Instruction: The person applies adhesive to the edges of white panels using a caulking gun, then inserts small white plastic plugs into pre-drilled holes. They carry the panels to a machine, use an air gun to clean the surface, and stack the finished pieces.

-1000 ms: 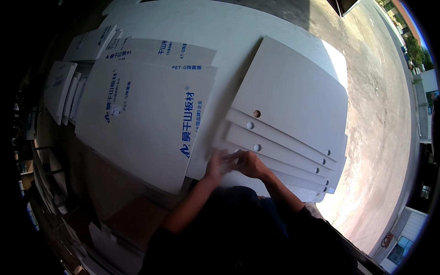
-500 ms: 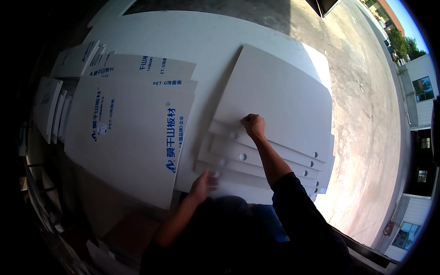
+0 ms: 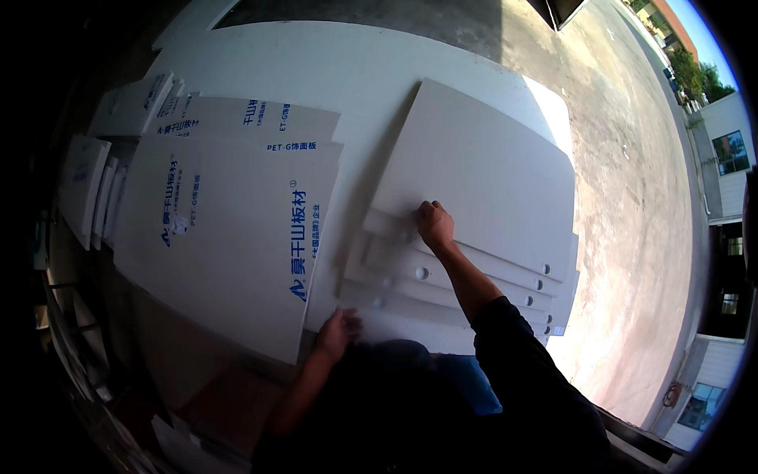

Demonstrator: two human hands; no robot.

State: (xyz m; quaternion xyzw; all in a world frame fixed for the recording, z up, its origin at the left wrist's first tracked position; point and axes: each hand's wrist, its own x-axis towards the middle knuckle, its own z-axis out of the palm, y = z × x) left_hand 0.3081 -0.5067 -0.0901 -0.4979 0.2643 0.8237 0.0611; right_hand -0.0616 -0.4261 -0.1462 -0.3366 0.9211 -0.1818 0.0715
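Note:
My right hand (image 3: pixel 435 226) rests on the top pale grey panel (image 3: pixel 482 166), close to its left edge. Its fingers are curled together, and whatever they may pinch is too small to make out. Under that panel, several more panels (image 3: pixel 466 278) are stacked like steps toward me, with round holes near their edges. At the front edge of the stack, close to my body, my left hand (image 3: pixel 338 335) hovers with fingers apart and slightly blurred. Nothing shows in it.
On the left stands a pile of large grey panels (image 3: pixel 229 237) with blue print. Smaller stacked boards (image 3: pixel 85 189) lie at the far left. All rest on a white table (image 3: pixel 332 71). Sunlit concrete ground (image 3: pixel 632 237) runs along the right, with buildings beyond.
My left hand has drawn a little left and toward me, away from the stack's front edge. My right hand stays closed and has slid slightly nearer along the top panel.

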